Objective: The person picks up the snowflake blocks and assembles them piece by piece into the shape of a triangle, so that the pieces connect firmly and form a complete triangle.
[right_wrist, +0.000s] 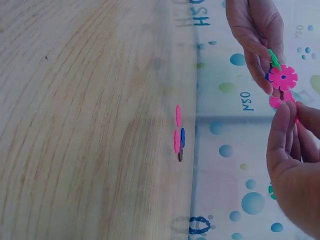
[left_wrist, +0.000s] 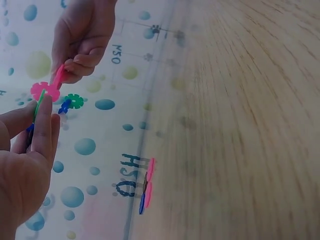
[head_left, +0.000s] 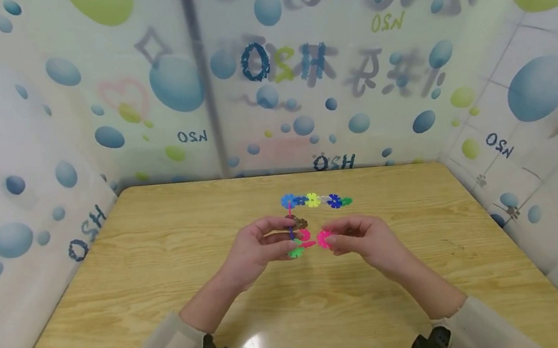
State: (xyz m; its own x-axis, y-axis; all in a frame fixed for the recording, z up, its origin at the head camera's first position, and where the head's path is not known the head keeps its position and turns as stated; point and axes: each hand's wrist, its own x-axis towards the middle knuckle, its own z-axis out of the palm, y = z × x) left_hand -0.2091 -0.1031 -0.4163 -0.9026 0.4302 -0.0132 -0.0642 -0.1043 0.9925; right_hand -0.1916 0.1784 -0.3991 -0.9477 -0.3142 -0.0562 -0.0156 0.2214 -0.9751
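My left hand (head_left: 251, 254) pinches a green notched plastic disc (head_left: 296, 251) between thumb and fingers. A pink disc (right_wrist: 283, 77) is slotted into that green disc. From there, a joined chain of discs runs up past the left fingers and along the top, with light blue (head_left: 288, 200), yellow (head_left: 312, 200), dark blue (head_left: 334, 201) and green (head_left: 347, 201) pieces. My right hand (head_left: 368, 243) pinches another pink disc (head_left: 324, 239), close beside the slotted one. Left fingers hide part of the chain.
Several loose discs lie on the wooden table (head_left: 160, 229) beyond the hands, among them pink (right_wrist: 178, 116), blue (right_wrist: 183, 137) and brown (right_wrist: 180, 155) ones. A printed curtain (head_left: 275, 139) with bubble patterns borders the table's far edge.
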